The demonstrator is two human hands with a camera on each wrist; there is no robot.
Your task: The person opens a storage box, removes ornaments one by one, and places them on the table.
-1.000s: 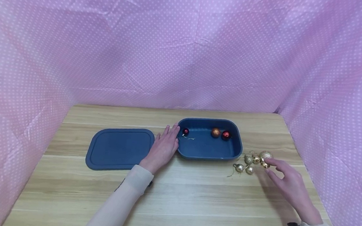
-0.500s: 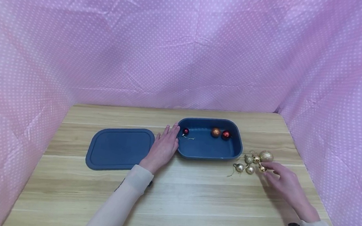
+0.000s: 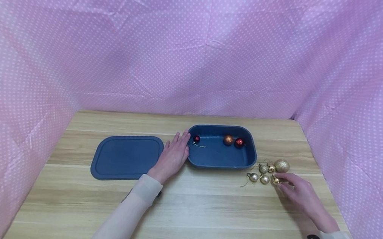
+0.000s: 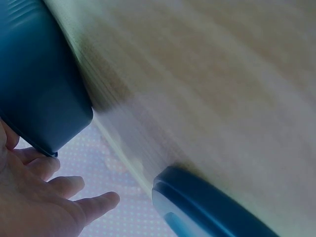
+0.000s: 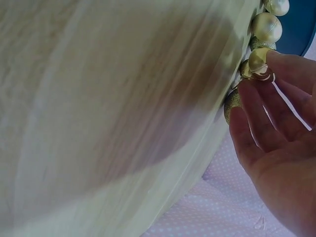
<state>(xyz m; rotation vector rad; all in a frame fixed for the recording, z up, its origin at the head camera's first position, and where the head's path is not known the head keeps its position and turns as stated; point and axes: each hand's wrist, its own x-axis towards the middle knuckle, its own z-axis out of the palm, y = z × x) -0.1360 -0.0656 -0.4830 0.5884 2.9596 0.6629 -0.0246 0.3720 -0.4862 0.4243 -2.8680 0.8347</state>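
My left hand [image 3: 171, 158] rests against the left end of a dark blue box [image 3: 219, 166], fingers extended at its rim. Inside the box lie a small dark red bauble [image 3: 196, 139] with a gold string, an orange glitter bauble [image 3: 228, 140] and a shiny red bauble [image 3: 239, 142]. Right of the box, my right hand [image 3: 304, 194] pinches a small shiny gold bauble [image 3: 276, 180] between thumb and fingers. In the right wrist view that gold bauble [image 5: 258, 60] shows at the fingertips. Several gold baubles lie close by, among them a large glittery bauble [image 3: 281, 165].
A flat blue lid [image 3: 128, 157] lies on the wooden table [image 3: 196, 215] left of the box. Pink dotted cloth [image 3: 196, 59] hangs behind the table and along both sides. A matte gold bauble [image 3: 253, 177] with a loose string lies near the box's front right corner.
My right hand has drawn the pinched gold bauble a little left and toward me, away from the large glittery bauble. The left hand and the box have stayed in place.
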